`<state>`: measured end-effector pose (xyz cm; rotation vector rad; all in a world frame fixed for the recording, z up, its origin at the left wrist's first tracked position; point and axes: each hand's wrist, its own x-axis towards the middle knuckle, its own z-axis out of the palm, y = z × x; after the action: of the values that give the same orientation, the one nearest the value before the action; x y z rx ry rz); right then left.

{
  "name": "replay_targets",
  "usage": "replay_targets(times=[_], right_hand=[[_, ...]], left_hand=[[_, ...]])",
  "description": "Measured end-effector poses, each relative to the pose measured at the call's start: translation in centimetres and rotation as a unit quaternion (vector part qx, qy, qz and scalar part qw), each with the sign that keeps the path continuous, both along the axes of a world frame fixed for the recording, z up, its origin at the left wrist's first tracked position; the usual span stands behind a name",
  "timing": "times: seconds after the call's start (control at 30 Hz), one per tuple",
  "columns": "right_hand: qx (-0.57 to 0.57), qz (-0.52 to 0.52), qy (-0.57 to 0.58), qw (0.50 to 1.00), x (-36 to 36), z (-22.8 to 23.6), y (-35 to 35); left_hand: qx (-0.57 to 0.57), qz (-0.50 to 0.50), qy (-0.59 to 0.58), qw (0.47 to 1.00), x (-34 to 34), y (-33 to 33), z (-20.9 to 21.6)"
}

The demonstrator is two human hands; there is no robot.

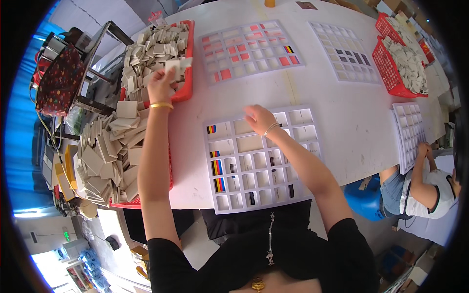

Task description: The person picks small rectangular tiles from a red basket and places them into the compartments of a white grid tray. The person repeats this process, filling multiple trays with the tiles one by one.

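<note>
Head view looks down on a white table at which sorting work is being done. The left hand is raised over a red basket heaped with pale cardboard pieces; its fingers are closed in a pinch on one or a few of these pieces, though the exact number cannot be told. A second heap of the same pale pieces lies beside the left forearm, nearer the body. The right hand is laid, fingers loosely spread and palm down, on the far edge of a white grid tray that sits directly before the body; whether anything is held beneath its fingers cannot be told. Several cells on the near-left side of this tray carry small striped colour cards, while many cells under and beyond the right hand appear unfilled.

The step in hand is judged to be a pick from the basket by the left hand while a cell is steadied or pressed by the right. The next move would call for the picked piece to be carried across to the tray and matched to a cell of fitting size.

Beyond the hands, further grid trays and another red basket are laid out, and another person is seated off to the right.
</note>
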<state>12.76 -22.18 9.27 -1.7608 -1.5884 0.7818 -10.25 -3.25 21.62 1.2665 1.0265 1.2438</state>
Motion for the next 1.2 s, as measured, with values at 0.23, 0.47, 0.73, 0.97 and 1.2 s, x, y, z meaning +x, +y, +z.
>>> replay_targets(times=[0.23, 0.47, 0.73, 0.97, 1.2], right_hand=[[-0.056, -0.03, 0.479, 0.875, -2.4, 8.4, -1.4], [-0.03, -0.107, 0.386, 0.916, -0.2, 4.4, -8.2], [0.015, -0.038, 0.199, 0.979, 0.7, -0.7, -13.1], [0.01, -0.046, 0.167, 0.985, -0.1, -0.5, -12.4], [-0.004, -0.055, 0.154, 0.987, -0.3, -0.8, -12.5]], left_hand=[[-0.064, -0.181, -0.021, 0.981, 3.1, -16.3, -3.7], [-0.162, -0.158, 0.02, 0.974, 0.1, -23.2, -8.1], [-0.211, -0.255, 0.108, 0.937, -2.8, -24.4, -10.6], [-0.007, -0.486, 0.247, 0.838, -0.6, -21.4, -12.5], [0.218, -0.514, 0.351, 0.752, 1.2, -19.2, -10.0]])
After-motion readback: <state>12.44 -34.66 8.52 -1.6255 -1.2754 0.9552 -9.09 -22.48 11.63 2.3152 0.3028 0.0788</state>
